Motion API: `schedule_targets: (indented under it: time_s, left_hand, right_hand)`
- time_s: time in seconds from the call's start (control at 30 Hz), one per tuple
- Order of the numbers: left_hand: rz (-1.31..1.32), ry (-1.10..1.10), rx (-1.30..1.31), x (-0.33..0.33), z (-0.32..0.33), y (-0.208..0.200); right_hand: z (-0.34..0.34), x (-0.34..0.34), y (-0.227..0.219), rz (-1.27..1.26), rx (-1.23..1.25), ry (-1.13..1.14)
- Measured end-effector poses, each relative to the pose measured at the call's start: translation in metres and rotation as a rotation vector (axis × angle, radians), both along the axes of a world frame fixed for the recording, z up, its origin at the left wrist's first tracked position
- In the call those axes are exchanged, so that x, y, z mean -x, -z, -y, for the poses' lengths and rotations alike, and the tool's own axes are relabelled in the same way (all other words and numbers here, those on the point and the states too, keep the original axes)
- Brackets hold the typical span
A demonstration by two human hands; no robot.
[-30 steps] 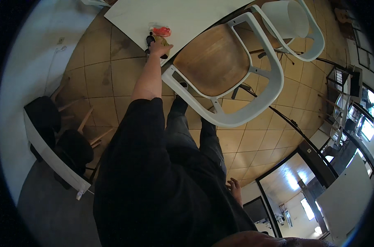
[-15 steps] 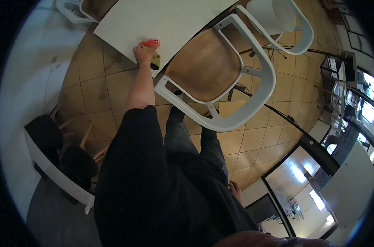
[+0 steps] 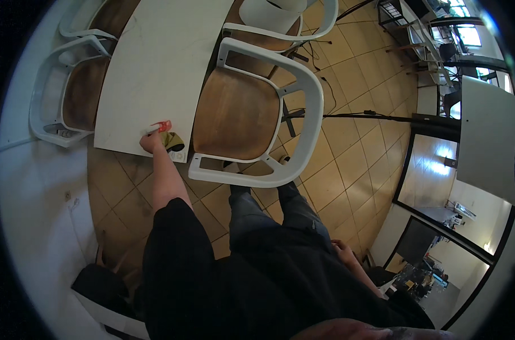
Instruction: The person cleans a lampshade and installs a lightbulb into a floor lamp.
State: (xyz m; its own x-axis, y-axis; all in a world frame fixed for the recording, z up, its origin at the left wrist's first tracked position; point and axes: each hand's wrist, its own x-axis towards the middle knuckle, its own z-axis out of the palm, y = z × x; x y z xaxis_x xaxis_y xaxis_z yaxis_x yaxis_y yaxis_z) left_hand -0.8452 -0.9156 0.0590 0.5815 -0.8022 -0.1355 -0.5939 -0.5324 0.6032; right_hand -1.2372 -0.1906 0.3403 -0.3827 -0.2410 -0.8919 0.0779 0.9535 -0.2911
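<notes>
My left hand [image 3: 151, 143] is closed at the near end of a white table [image 3: 164, 73]. A small red-and-white object [image 3: 163, 126] sticks out past its fingers; its kind is too small to make out. Against the hand is an olive-green piece [image 3: 171, 141] with a dark part, and I cannot tell whether it is joined to the red one. A small pale printed patch [image 3: 179, 156] shows at the table's corner. My right hand [image 3: 343, 251] hangs low by my right thigh, fingers loosely extended, with nothing visible in it.
A white chair with a brown seat [image 3: 237, 113] stands close in front of my legs, right of the table. Another chair [image 3: 84, 93] is at the table's left, by the wall. A black cable [image 3: 371, 116] crosses the tiled floor. Dark chairs [image 3: 101, 289] are at lower left.
My view has turned and shifted, so the table and chairs appear farther left. The left hand stays at the table's near end with the red-and-white object. More of my right forearm shows.
</notes>
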Motion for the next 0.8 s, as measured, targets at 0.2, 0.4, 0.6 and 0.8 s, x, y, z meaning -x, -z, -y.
schedule_targets:
  time_s: [0.2,0.4,0.6,0.8]
  left_hand:
    - [-0.061,0.041,0.087,-0.02,-0.031,0.013]
    - [-0.174,0.157,0.267,-0.012,-0.064,-0.039]
    - [-0.098,0.274,0.481,0.041,-0.106,-0.213]
    - [-0.104,0.453,0.756,0.088,-0.161,-0.318]
  right_hand:
    - [0.008,0.001,0.014,0.017,0.047,0.057]
    - [0.001,0.012,0.046,0.005,0.11,0.028]
    - [-0.033,0.018,0.092,0.034,0.2,0.197]
    - [-0.137,0.017,0.159,-0.148,0.277,0.171]
